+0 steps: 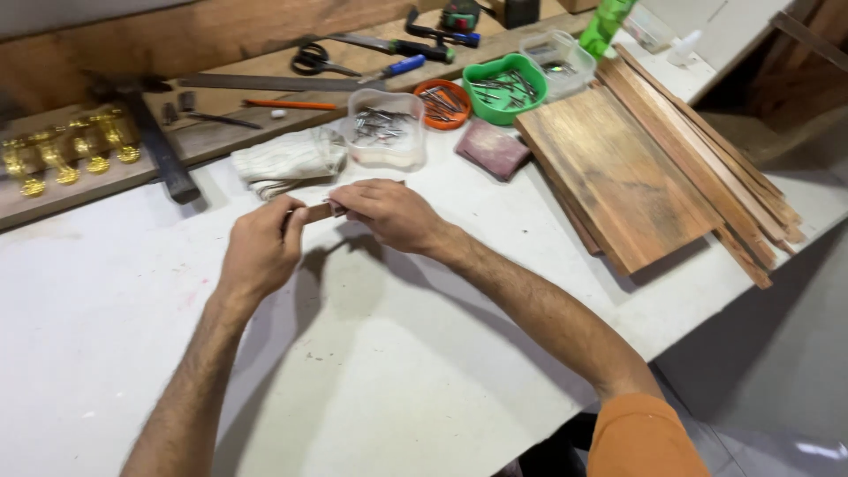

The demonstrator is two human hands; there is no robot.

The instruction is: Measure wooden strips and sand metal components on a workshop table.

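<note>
Wood piece (318,212) above white workbench (371,371)

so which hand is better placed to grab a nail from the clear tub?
Right, probably. The right hand sits just below the clear tub of nails; the left hand is farther off, gripping the small wooden piece with it.

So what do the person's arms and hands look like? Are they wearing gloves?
No gloves. The left hand and the right hand are bare, with no rings or watch showing. Both forearms are bare and hairy. Only the right arm shows clothing: an orange short sleeve near the shoulder.
</note>
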